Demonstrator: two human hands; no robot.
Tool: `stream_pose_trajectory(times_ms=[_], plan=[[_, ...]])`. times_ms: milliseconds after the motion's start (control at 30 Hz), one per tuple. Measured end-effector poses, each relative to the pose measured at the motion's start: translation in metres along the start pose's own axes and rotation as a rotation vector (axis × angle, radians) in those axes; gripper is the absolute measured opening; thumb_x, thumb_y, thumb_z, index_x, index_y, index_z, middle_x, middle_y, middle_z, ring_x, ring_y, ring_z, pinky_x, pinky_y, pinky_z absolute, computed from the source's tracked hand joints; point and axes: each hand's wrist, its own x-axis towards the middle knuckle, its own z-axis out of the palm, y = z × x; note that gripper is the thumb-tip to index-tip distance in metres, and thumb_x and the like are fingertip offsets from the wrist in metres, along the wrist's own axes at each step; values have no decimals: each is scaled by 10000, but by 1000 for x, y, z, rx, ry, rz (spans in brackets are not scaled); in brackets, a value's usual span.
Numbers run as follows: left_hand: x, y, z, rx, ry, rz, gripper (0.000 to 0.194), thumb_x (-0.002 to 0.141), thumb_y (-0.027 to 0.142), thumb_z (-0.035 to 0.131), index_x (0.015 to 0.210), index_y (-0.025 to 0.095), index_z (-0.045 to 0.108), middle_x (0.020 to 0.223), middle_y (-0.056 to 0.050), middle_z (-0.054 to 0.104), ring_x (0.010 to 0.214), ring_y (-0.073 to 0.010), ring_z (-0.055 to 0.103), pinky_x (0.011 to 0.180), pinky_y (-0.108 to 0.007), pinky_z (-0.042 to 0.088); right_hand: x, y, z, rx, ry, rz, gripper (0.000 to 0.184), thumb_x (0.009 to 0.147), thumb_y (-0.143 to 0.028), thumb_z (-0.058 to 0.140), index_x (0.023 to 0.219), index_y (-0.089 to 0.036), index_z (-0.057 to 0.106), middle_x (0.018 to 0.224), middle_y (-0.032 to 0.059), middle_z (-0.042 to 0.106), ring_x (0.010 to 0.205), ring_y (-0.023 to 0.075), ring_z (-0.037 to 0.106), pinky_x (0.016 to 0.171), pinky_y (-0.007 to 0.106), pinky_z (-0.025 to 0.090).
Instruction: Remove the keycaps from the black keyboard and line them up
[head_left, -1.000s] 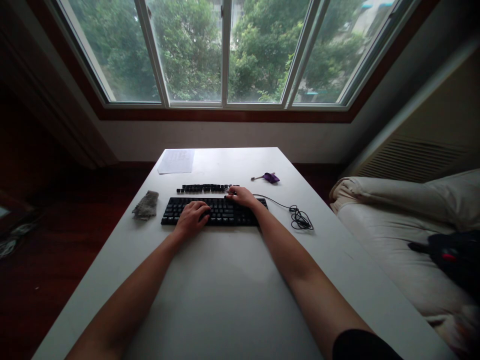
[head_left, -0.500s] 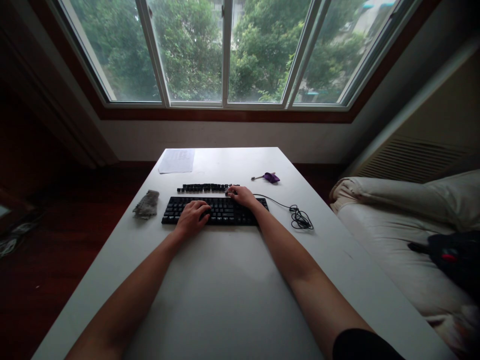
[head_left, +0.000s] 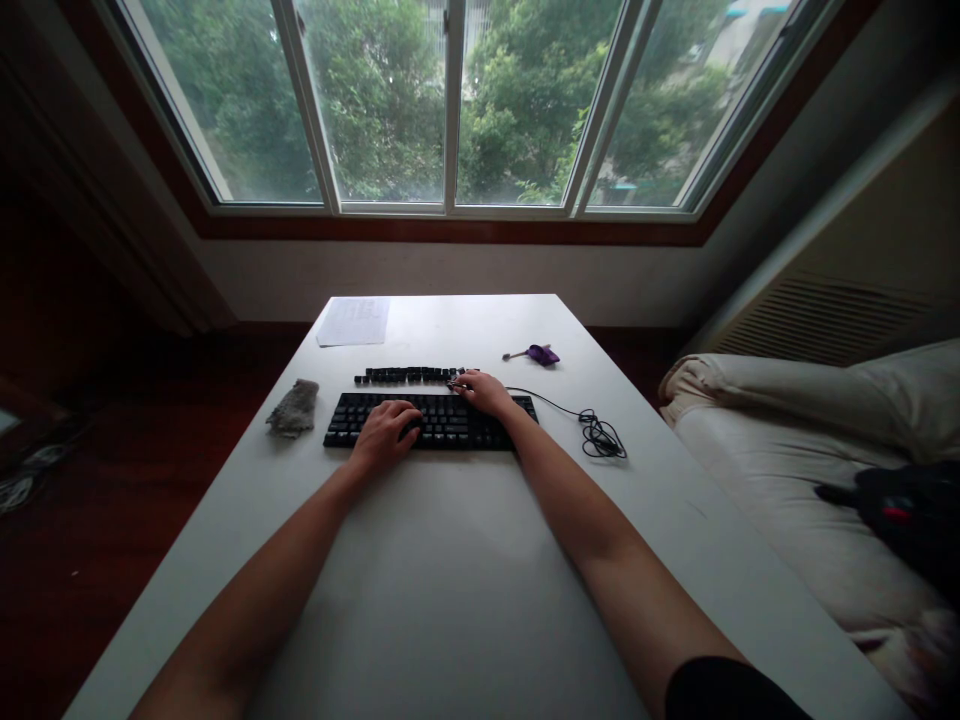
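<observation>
A black keyboard (head_left: 450,425) lies across the white table. My left hand (head_left: 385,430) rests on its left half, with fingers stretched over the keys and the thumb apart. Behind the keyboard runs a row of loose black keycaps (head_left: 405,375). My right hand (head_left: 484,391) reaches over the keyboard's far edge to the right end of that row. Its fingertips are drawn together there around something small and dark, too small to name. My right hand and wrist cover part of the keyboard's right side.
A grey cloth (head_left: 294,409) lies left of the keyboard. A coiled black cable (head_left: 600,437) is on the right. Farther back are a purple object with a thin handle (head_left: 541,355) and a paper sheet (head_left: 354,322). A pale sofa (head_left: 750,470) stands right of the table (head_left: 457,560).
My right hand's fingertips have shifted very slightly to the left by the keycap row. My left hand stays in place on the keyboard.
</observation>
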Motion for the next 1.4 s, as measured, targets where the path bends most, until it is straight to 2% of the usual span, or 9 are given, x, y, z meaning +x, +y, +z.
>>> stream_pose_trajectory(times_ms=[133,333,467,667,800,933,1200,1300,1400], plan=[[0,0,0,-2,0,-1,276,920,297,585,1187,272,655,1235,-61,623,1155,-267,533,1016,-462,427,-1,-1,1,1,36,30,213,922,-340,619,1104,-289,717,1121,20,700,998,190,633,865,278,465],[0,0,0,-8,2,-4,277,920,298,585,1187,276,657,1231,-61,625,1157,-268,533,1019,-468,427,-1,1,3,21,64,61,260,921,-330,611,1173,-299,668,1127,7,710,984,185,643,845,278,470],[0,0,0,-15,4,-5,279,918,293,585,1186,280,660,1233,-62,624,1157,-268,533,1017,-470,429,0,2,4,-5,54,71,316,928,-337,599,1240,-306,641,1191,24,694,1032,192,637,873,284,466],[0,1,-1,-4,-3,-2,273,924,300,579,1184,272,657,1239,-62,624,1161,-269,532,1018,-466,428,0,1,3,-46,35,130,297,931,-345,582,1215,-310,659,1193,26,698,1061,211,634,887,299,467],[0,1,-1,-2,1,-4,274,922,299,581,1185,275,657,1236,-61,625,1157,-270,532,1022,-470,427,-1,-1,0,-38,12,88,385,938,-370,577,1320,-344,612,1208,23,698,1067,220,642,890,304,473],[0,1,-1,-4,5,-4,278,920,291,581,1186,277,660,1230,-62,625,1156,-269,535,1023,-472,428,-1,-3,-2,-59,-31,72,365,955,-394,550,1309,-360,633,1240,18,690,1105,229,635,910,312,470],[0,0,-1,-4,0,-2,275,922,296,579,1184,276,659,1239,-61,622,1158,-270,532,1022,-467,428,-2,-4,-1,-45,8,116,419,939,-394,576,1355,-344,578,1189,33,713,1039,231,654,858,311,477],[0,0,0,-4,0,0,276,923,293,576,1184,274,660,1235,-63,623,1154,-268,535,1020,-467,429,-2,-5,-2,-47,-13,88,372,940,-378,574,1306,-347,628,1238,22,695,1083,227,639,884,306,470],[0,0,0,-4,4,-1,276,922,288,575,1184,275,660,1235,-62,621,1156,-266,534,1020,-466,431,-1,-6,-2,-72,-16,135,303,929,-369,581,1210,-324,686,1178,36,715,1065,234,641,873,309,471]])
